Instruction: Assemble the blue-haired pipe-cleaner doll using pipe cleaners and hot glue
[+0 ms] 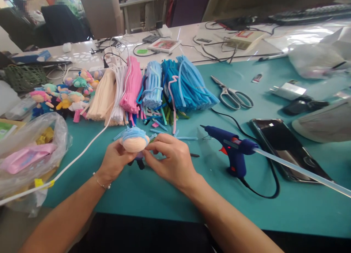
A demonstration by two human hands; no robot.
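Here's the doll [135, 140], just one in play, held up over the near part of the worktop [170, 201], blue hair on top, pale rounded head below. The left hand [118, 156] has it, thumb and fingers gripping its side, wrist angled inward, one bracelet [102, 183] on show. And the right hand [172, 159] comes across from the other side, knuckles up, fingers curled, thumb and forefinger close together right at the doll's edge; can't tell whether anything is pinched there. Both forearms reach in from below, elbows wide.

Just beyond, the bundles of fuzzy stems: one cream [102, 95], one white [120, 99], one pink [131, 86], one pale blue [153, 86], then deeper blues [189, 86] overlapping too much to count. Out left, a clear plastic bag [61, 128], with a pink ribbon [30, 158] and yellow pieces [45, 136] at it, inside or on top unclear. Behind that, a heap of small dolls [65, 95], too crowded to number. Over right: one glue gun [237, 150] with one glue stick [298, 169] in its back, one phone [285, 143], one pair of scissors [231, 94].
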